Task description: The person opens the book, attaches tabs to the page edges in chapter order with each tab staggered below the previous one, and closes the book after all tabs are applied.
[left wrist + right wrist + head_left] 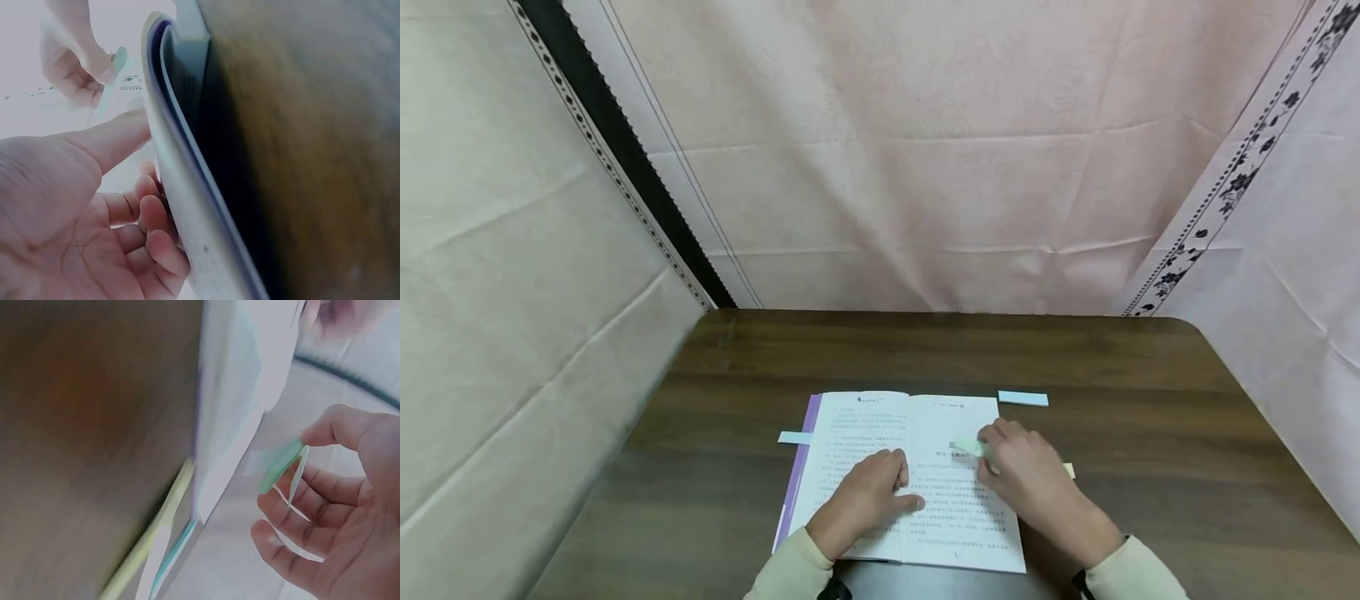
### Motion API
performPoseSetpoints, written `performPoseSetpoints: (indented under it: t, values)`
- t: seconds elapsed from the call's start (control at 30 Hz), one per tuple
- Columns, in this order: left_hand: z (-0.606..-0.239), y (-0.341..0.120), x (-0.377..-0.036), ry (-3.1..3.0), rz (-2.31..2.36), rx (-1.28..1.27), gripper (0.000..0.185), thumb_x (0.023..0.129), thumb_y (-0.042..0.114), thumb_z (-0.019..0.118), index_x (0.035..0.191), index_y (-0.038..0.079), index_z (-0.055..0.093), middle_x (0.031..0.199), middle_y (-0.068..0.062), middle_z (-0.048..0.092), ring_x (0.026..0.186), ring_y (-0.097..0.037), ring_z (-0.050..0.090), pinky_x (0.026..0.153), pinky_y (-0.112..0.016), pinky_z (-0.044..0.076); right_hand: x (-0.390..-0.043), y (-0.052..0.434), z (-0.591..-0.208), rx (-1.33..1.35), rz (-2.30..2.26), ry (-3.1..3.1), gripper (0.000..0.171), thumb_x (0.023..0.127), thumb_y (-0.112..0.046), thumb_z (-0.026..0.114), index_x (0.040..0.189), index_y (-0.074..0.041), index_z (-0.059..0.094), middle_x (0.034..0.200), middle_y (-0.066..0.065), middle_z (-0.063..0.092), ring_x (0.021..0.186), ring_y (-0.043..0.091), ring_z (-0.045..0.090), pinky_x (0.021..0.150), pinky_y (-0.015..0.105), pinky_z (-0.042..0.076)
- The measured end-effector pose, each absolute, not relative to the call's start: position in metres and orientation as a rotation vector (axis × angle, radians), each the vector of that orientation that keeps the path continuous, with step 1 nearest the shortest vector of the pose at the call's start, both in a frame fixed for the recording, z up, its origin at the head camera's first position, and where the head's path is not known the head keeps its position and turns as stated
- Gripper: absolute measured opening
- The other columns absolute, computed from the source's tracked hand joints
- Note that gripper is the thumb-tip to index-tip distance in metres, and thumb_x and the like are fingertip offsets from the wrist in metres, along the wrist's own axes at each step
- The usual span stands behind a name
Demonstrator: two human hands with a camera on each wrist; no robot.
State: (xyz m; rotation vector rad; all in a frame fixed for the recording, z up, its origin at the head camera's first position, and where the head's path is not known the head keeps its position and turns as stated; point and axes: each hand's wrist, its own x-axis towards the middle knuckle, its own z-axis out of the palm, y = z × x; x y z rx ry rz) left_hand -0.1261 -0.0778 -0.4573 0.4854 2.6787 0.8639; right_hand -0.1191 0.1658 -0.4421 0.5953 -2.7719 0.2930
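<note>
Cream long sleeves both arms; dark band at each wrist, prob. cam straps; hands bare.

— Can you read the print in the open white-paged book point(917, 475)?
— No, too small in the head view, and washed out in both wrist views.
— The pale yellow slip point(1069, 471)?
— Mostly hidden behind the right hand point(1026, 479).
— And the dark wooden bench point(81, 425)?
— Blurred there; both sleeves are cut off at the bottom edge.
</note>
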Motion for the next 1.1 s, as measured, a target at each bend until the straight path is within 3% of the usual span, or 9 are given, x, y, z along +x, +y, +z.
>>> performPoseSetpoints:
  t: [0.3, 0.47, 0.6, 0.77, 0.93, 1.1]
  values:
    - [-0.464, -0.082, -0.128, 2.615, 0.982, 0.538, 0.034, 0.087, 0.019, 0.088, 0.082, 0.014, 0.055, 0.075, 0.005, 0.048, 0.067, -0.007, 0.041, 0.062, -0.025, 0.038, -0.099, 0.127, -0.455, 0.769, 0.263, -2.823, 0.019, 0.080, -0.015, 0.086, 0.090, -0.011, 0.071, 0.082, -0.003, 0.060, 0.073, 0.015, 0.059, 0.057, 0.030, 0.044]
    - [-0.454, -0.089, -0.128, 2.537, 0.999, 0.610, 0.027, 0.089, 0.012, 0.085, 0.089, 0.013, 0.059, 0.081, 0.004, 0.052, 0.071, -0.006, 0.043, 0.066, -0.025, 0.041, -0.090, 0.123, -0.460, 0.778, 0.232, -2.825, 0.020, 0.080, -0.015, 0.088, 0.090, -0.014, 0.070, 0.084, -0.003, 0.057, 0.078, 0.016, 0.057, 0.059, 0.029, 0.041]
    - [-0.449, -0.090, -0.128, 2.525, 1.046, 0.561, 0.021, 0.091, 0.017, 0.085, 0.094, 0.012, 0.064, 0.083, 0.005, 0.058, 0.072, -0.007, 0.050, 0.069, -0.027, 0.045, -0.086, 0.119, -0.459, 0.745, 0.129, -2.800, 0.021, 0.081, -0.016, 0.090, 0.090, -0.014, 0.072, 0.086, -0.002, 0.059, 0.082, 0.017, 0.057, 0.061, 0.030, 0.040]
    - [-0.451, -0.079, -0.130, 2.644, 1.014, 0.504, 0.022, 0.089, 0.022, 0.087, 0.088, 0.015, 0.066, 0.075, 0.009, 0.058, 0.063, -0.006, 0.050, 0.063, -0.026, 0.044, -0.084, 0.117, -0.455, 0.731, 0.055, -2.781, 0.020, 0.081, -0.016, 0.090, 0.090, -0.012, 0.073, 0.084, 0.000, 0.059, 0.080, 0.018, 0.057, 0.060, 0.031, 0.043]
    - [-0.453, -0.073, -0.129, 2.681, 0.947, 0.470, 0.024, 0.086, 0.020, 0.088, 0.083, 0.018, 0.064, 0.072, 0.009, 0.056, 0.061, -0.008, 0.049, 0.060, -0.027, 0.043, -0.087, 0.114, -0.449, 0.668, 0.387, -2.958, 0.023, 0.082, -0.009, 0.090, 0.095, -0.007, 0.072, 0.083, 0.001, 0.060, 0.075, 0.018, 0.061, 0.059, 0.033, 0.051]
    - [-0.453, -0.075, -0.127, 2.690, 0.920, 0.449, 0.025, 0.087, 0.020, 0.088, 0.081, 0.020, 0.064, 0.072, 0.010, 0.056, 0.063, -0.007, 0.050, 0.060, -0.027, 0.043, -0.097, 0.109, -0.444, 0.533, 0.944, -3.085, 0.015, 0.090, -0.005, 0.082, 0.088, -0.011, 0.069, 0.081, -0.004, 0.066, 0.067, 0.011, 0.055, 0.058, 0.029, 0.046]
